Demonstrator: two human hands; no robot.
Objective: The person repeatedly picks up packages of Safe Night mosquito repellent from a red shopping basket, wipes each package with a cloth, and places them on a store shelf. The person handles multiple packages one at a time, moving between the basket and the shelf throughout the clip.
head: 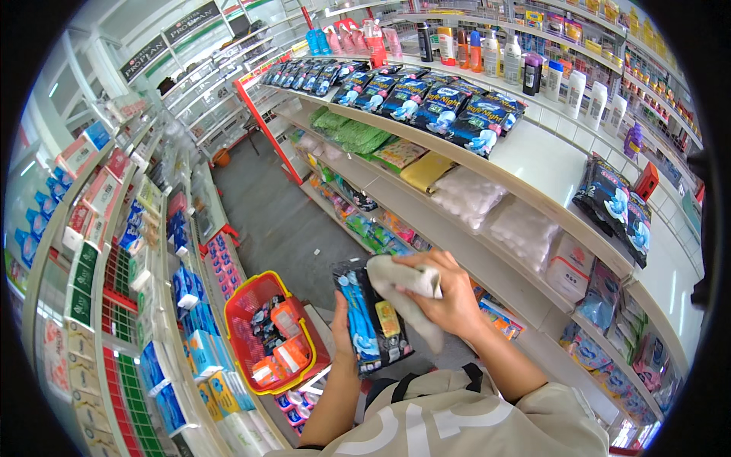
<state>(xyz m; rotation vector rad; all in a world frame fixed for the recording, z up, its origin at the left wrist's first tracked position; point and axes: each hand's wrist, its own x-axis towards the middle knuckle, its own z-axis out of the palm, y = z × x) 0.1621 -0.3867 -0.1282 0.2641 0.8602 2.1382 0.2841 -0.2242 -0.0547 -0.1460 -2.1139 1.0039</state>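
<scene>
My left hand (342, 334) grips the left edge of a black and blue plastic package (360, 320), held in front of my waist. A pale grey cloth (400, 280) is bunched in my right hand (448, 291), over the package's upper right part. One end of the cloth hangs down past the package's right side. Below and to the left is a red plastic basket (235, 320) with a yellow rim and handle. Inside it lie orange packs (285, 320) and dark packs (264, 331).
On my right, a shelf's top board (531, 165) bears rows of black sanitary pad packs (411, 97), with bottles (491, 54) behind. Lower boards hold bags of white cotton (468, 194) and a green bundle (348, 131). Tissue packs (194, 348) line the left shelves. Grey floor (274, 211) runs between.
</scene>
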